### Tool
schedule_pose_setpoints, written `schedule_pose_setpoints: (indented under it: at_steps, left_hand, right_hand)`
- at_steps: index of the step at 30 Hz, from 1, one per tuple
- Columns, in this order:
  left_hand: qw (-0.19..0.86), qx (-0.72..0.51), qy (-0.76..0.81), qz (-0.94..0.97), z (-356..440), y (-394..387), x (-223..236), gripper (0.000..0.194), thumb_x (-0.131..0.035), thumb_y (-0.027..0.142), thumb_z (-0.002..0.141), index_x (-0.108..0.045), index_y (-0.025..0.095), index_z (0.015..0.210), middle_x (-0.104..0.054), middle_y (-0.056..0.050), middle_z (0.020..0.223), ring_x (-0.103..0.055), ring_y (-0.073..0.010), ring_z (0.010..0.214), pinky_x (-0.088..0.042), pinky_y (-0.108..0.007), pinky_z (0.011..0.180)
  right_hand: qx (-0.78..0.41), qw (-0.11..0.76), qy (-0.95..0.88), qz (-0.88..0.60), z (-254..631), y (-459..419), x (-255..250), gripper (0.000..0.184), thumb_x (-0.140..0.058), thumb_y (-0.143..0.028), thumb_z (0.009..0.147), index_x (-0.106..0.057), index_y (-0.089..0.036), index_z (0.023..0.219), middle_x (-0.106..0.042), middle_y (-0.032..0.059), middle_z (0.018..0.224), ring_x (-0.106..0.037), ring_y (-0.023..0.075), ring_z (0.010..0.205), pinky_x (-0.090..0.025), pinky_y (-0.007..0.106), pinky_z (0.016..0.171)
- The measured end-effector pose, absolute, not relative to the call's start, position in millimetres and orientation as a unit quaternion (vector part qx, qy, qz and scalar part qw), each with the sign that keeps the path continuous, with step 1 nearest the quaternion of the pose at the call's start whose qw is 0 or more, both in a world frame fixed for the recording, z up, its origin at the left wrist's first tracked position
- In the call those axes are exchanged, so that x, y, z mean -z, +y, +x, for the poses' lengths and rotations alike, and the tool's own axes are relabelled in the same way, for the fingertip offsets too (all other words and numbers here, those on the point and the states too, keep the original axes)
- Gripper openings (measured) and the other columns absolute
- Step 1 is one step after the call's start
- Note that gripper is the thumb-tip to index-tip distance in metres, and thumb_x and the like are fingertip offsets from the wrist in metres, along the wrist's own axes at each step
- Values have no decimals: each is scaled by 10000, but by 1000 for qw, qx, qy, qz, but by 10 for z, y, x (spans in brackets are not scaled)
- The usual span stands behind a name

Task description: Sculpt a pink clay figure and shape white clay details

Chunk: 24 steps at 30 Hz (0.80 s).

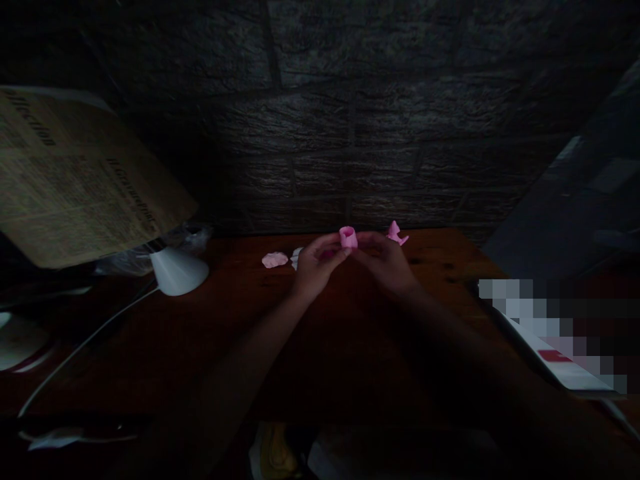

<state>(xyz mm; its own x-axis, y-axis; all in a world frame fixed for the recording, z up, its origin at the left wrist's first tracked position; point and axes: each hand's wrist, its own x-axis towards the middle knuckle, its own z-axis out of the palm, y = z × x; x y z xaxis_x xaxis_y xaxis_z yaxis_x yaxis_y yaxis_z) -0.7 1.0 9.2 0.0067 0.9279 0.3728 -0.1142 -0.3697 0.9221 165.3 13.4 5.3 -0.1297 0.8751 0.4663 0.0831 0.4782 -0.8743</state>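
Note:
A small pink hollow piece (pixel 348 238), shaped like a little cup with its round opening facing up, is held above the far part of the wooden table (pixel 300 333). My left hand (pixel 320 261) grips it from the left, thumb at its lower edge. From the other side my right hand (pixel 387 259) closes its fingers on the same piece. Behind the right hand lies a bright pink lump with pointed parts (pixel 396 233). Left of my hands rests a flat pale pink lump (pixel 275 260), and a whitish lump (pixel 295 257) is partly hidden by my left hand.
A lamp with a newspaper-print shade (pixel 85 180) and white conical base (pixel 179 272) stands at the left, its white cord (pixel 90 343) running toward the front. Clear plastic (pixel 193 237) lies behind it. A dark brick-patterned wall (pixel 320 120) bounds the back. A white-and-red object (pixel 560 363) sits at the right.

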Motion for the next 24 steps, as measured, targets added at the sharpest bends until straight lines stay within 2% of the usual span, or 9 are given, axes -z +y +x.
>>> schedule_pose_setpoints:
  at_steps: [11,16,20,24]
  left_hand:
    - [463,-608,370,529,-1,-2,-109,298,-802,299,732,-754,200,1009,-775,-76,1014,-702,-171,849,-569,-281,696]
    - [485,-611,379,498,-12,12,-99,304,-778,298,751,-747,207,1039,-763,-89,1137,-715,-199,929,-576,-275,689]
    - [487,-609,387,493,-16,11,-93,335,-752,270,762,-727,224,1094,-763,-77,1109,-710,-209,950,-580,-270,677]
    - [483,-602,381,509,-11,-8,-99,364,-726,254,772,-709,230,1135,-752,-82,1106,-708,-226,969,-586,-286,676]
  right_hand:
    - [-305,555,-674,-381,1638,90,-94,275,-748,-416,838,-721,-235,1043,-770,82,1076,-722,255,994,-568,477,945]
    - [-322,555,-665,-383,1640,109,-72,293,-698,-427,877,-694,-233,1097,-761,86,1113,-716,259,1043,-560,461,954]
    - [-331,557,-647,-401,1635,137,-47,321,-644,-448,911,-672,-232,1147,-762,94,1072,-727,260,986,-573,464,907]
    - [-309,555,-663,-397,1634,130,-61,315,-669,-453,895,-692,-230,1115,-751,103,1137,-713,268,1050,-545,488,978]
